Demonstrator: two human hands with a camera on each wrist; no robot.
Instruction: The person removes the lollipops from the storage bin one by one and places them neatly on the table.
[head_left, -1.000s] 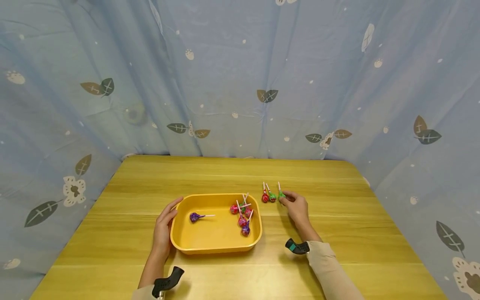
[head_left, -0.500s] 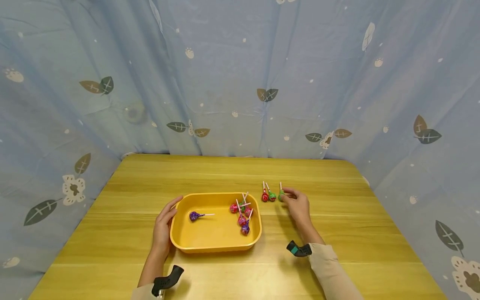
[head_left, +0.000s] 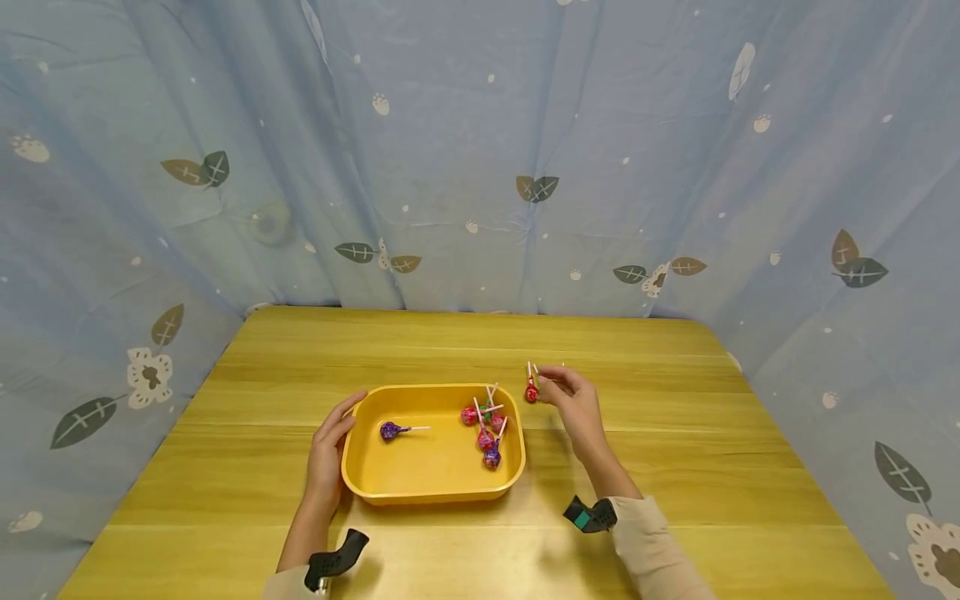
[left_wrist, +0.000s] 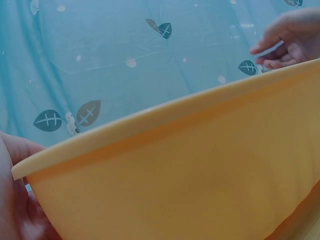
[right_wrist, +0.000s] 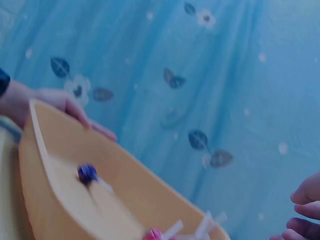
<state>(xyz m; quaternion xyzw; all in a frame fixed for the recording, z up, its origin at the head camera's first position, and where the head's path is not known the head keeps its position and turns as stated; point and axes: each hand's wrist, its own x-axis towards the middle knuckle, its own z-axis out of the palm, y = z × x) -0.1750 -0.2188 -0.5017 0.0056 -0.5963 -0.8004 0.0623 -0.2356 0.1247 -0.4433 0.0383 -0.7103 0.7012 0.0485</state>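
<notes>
A yellow tray point(head_left: 431, 500) stands on the table with several wrapped lollipops in it. A lone purple lollipop point(head_left: 390, 431) lies in its left part; pink, green and purple ones, including this pink lollipop point(head_left: 486, 440), cluster at its right end. My left hand point(head_left: 326, 458) rests against the tray's left side, fingers extended along the outside of the rim. Right of the tray, my right hand point(head_left: 576, 408) hovers beside a red lollipop point(head_left: 531, 392), its thumb and fingers apart in the left wrist view. It hides most of two green lollipops; only stick ends show.
The wooden table point(head_left: 675, 400) reaches back to a blue patterned curtain point(head_left: 480, 167), which also hangs along both sides. A black wrist mount point(head_left: 337, 560) sits on the left wrist, another black mount point(head_left: 590, 514) on the right.
My right hand first pinched the rightmost green lollipop and shifted it slightly right. It has since let go and moved left towards the other two lollipops. The left hand and tray stay put.
</notes>
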